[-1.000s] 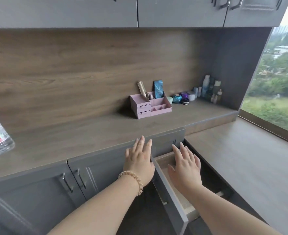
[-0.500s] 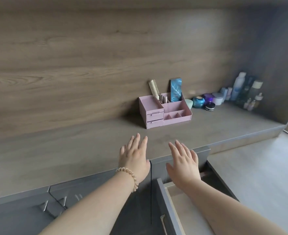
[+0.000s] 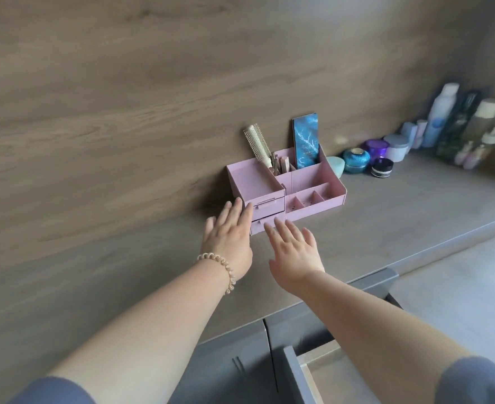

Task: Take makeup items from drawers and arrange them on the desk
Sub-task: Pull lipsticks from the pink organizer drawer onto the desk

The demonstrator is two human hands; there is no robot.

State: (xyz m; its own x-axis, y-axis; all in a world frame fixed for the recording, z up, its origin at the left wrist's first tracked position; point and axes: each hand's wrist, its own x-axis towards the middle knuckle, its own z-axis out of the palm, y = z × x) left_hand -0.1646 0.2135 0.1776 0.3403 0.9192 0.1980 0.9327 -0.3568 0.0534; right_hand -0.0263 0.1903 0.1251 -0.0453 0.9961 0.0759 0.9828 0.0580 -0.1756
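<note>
A pink organiser (image 3: 313,182) stands on the wooden desk (image 3: 124,272) against the back wall. Its two small drawers (image 3: 269,211) at the front left are closed. A round hairbrush (image 3: 258,145), a blue patterned box (image 3: 306,144) and some small pink items stand in its back compartments. My left hand (image 3: 229,240), fingers spread and empty, reaches the left front corner of the small drawers. My right hand (image 3: 293,252), also spread and empty, hovers just in front of the lower small drawer. The desk's own grey drawer (image 3: 301,374) stands pulled out at the bottom.
Right of the organiser sit a teal jar (image 3: 355,160), a purple jar (image 3: 376,147), a dark jar (image 3: 381,168) and a white jar (image 3: 396,147). Several bottles (image 3: 444,115) crowd the far right corner. Grey cabinet doors (image 3: 234,360) lie below the desk edge.
Both hands have moved up from the open grey drawer and forward across the desk to the pink organiser's small drawers. The view has closed in on the organiser.
</note>
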